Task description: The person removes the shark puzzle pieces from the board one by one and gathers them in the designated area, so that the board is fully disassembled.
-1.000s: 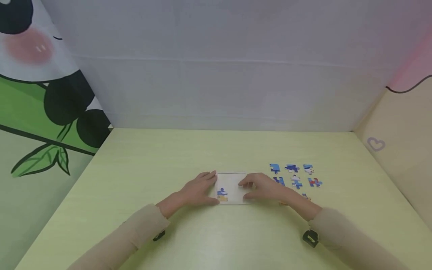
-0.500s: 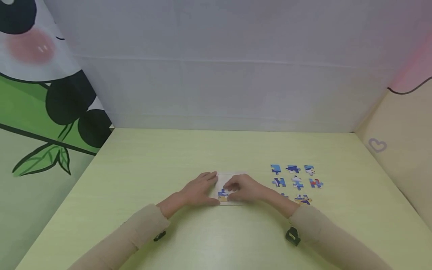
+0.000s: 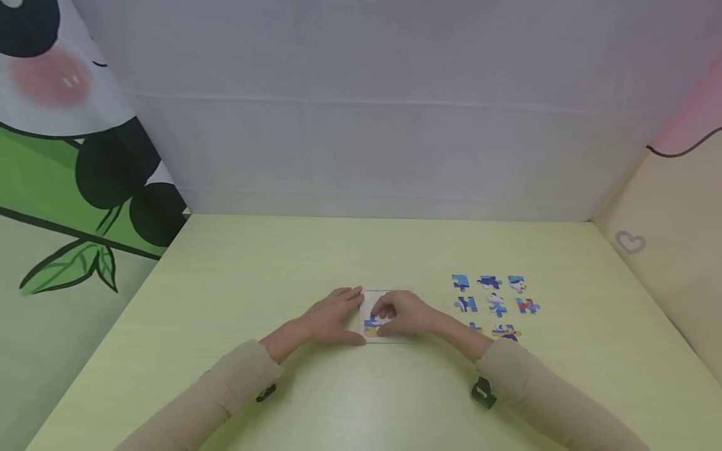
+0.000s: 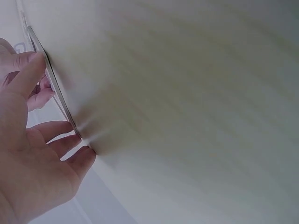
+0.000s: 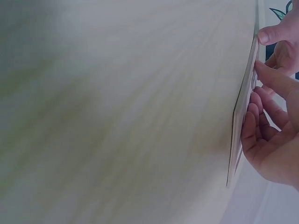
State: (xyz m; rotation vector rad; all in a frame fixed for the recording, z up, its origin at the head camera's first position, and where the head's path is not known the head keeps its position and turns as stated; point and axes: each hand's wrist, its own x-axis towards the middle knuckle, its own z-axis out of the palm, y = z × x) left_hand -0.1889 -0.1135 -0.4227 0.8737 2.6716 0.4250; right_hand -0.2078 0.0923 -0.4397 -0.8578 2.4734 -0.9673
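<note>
A small white puzzle board (image 3: 370, 299) lies flat on the table. At its left edge rests my left hand (image 3: 334, 317), fingers extended and spread, thumb by the near left corner. The left wrist view shows these fingertips (image 4: 75, 135) touching the board's edge. My right hand (image 3: 408, 313) is over the board, fingers curled, thumb and index fingertips down at the surface. They pinch a puzzle piece (image 3: 376, 321), largely hidden under the fingers. Beside it, in the board's near left corner, sits a blue and sandy-yellow puzzle piece (image 3: 369, 327).
Several loose puzzle pieces (image 3: 496, 305) lie in rough rows to the right of the board, partly behind the right forearm. A pale yellow table (image 3: 271, 263) meets a grey back wall (image 3: 361, 156). Printed panels (image 3: 665, 250) stand at both sides.
My right hand has moved left from the board's right side to its near left area, then settled slightly further left. The left hand has stayed at the left edge.
</note>
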